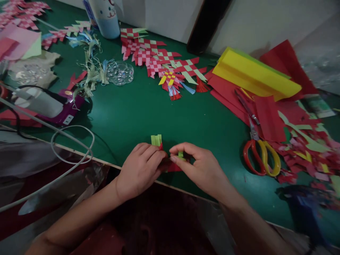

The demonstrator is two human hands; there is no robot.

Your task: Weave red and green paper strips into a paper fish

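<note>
Near the front edge of the green table [138, 117], both my hands work on a small woven piece of red and light-green paper strips [157, 140]. My left hand [140, 168] is curled over its left part, fingers pressed on the red paper. My right hand [202, 164] pinches a green strip at the piece's right side between thumb and fingers. Green strip ends stick up behind my left hand. Most of the piece is hidden under my fingers.
Finished red woven paper fish [159, 60] lie at the back centre. Scissors with red and yellow handles [259, 156] rest on red paper at the right, beside paper scraps [305, 148]. Folded yellow paper [255, 74], a glue gun [45, 104], a cable [71, 141] and a googly-eye tray [120, 73] are around.
</note>
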